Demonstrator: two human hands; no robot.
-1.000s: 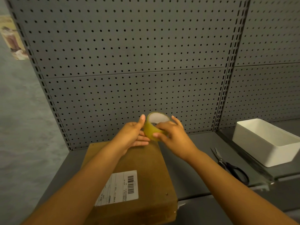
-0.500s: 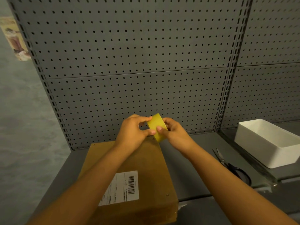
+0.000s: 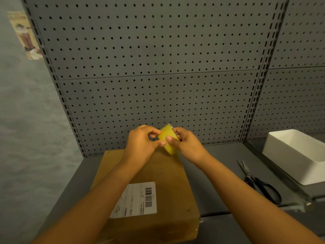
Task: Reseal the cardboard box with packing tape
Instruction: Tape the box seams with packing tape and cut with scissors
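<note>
Grey pegboard [image 3: 158, 95] walls off the back of the bench [image 3: 219, 182], and I work just in front of it. My right hand [image 3: 189, 147] curls round the tape roll [image 3: 167, 139], thumb pressed on its yellow face, holding it in the air above the far edge of the cardboard box [image 3: 149, 182]. My left hand [image 3: 140, 145] pinches at the roll's near side with thumb and forefinger — I judge it is hunting the loose end, so one hand steadies while the other picks. The roll shows me its band, with its axis tilted up toward the back right. The box lies flat, long axis running from the bench's front edge toward the pegboard, shipping label [image 3: 137, 199] up. Scissors [image 3: 258, 182] wait near the right edge beside a white tub [image 3: 295, 155] — handy for cutting.
</note>
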